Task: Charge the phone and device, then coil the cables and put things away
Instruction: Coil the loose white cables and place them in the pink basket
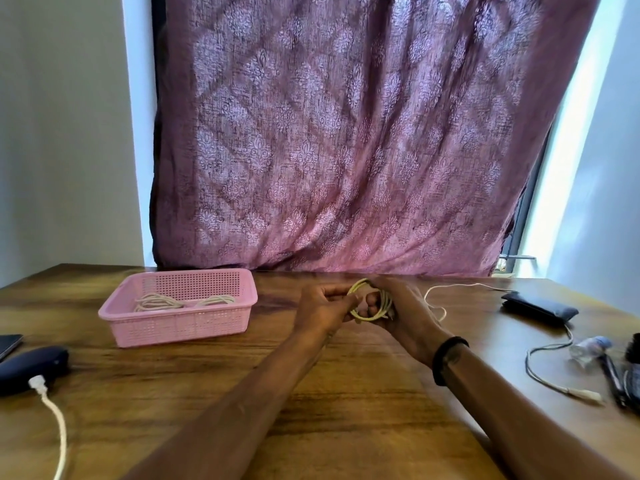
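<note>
Behind the wooden table (346, 393) hangs a mauve patterned curtain (346, 133), filling most of the view between pale walls. On the tabletop's far left part stands a pink perforated plastic basket (180, 323), rectangular and open-topped, with two coiled whitish cables (183, 301) lying side by side on its floor.

Both forearms reach forward over the middle of the table and meet just right of the basket. The left hand (322, 308) and the right hand (405, 306) are each closed around a pale yellowish cable coil (372, 304), held between them above the wood. The coil is a small ring of several loops, stacked loosely, its strands thin and glossy; the fingertips (370, 301) of the right hand show through its middle. A black band (446, 358) circles the right wrist. From the right hand a loose tail of white cable (450, 289) runs off across the table toward a dark flat pouch-like case (538, 308) at the far right.

At the left edge lies a dark rounded device (33, 370) with a white plug (37, 382) in its near side, its white cord (59, 431) trailing toward the near edge. Just beyond it a corner of a dark phone (9, 344) shows at the frame's border. Near the right edge another thin cable (547, 368) curves across the wood and ends in a white connector (587, 396), beside a small clear bottle (588, 349) lying on its side and some dark items I cannot identify, cut off by the frame.
</note>
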`<action>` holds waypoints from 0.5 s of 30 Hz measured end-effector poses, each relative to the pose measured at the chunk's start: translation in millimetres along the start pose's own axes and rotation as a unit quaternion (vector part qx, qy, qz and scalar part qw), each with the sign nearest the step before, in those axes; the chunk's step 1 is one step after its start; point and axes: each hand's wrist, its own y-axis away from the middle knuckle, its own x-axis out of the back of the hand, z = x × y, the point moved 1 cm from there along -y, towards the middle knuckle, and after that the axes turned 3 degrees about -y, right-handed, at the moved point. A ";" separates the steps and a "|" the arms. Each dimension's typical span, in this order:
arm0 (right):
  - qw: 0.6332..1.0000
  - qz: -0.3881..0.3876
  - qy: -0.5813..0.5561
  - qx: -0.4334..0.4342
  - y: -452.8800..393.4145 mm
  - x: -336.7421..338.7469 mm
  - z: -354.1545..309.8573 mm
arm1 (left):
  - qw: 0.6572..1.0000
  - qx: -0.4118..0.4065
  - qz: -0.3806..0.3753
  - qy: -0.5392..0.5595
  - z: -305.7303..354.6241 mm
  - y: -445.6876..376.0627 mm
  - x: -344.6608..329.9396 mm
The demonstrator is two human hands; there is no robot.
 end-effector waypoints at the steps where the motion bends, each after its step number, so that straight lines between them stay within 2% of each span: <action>1: 0.999 0.000 0.051 0.012 -0.2 2.6 -1.2 | 1.000 -0.001 0.014 -0.006 -0.8 -2.5 3.0; 4: 0.970 0.014 0.234 0.062 -1.0 9.9 -5.1 | 0.999 0.010 0.045 -0.001 -1.6 -8.5 9.1; 7: 0.941 0.008 0.328 0.083 -0.9 10.3 -2.4 | 0.996 0.052 0.051 0.049 -2.4 -10.8 7.7; 12: 0.966 0.008 0.248 0.077 2.5 8.1 -1.2 | 0.970 0.187 0.038 0.152 4.1 -9.6 3.7; 15: 0.971 0.009 0.224 0.085 0.3 8.5 1.8 | 0.946 0.215 -0.008 0.241 8.9 -6.9 1.3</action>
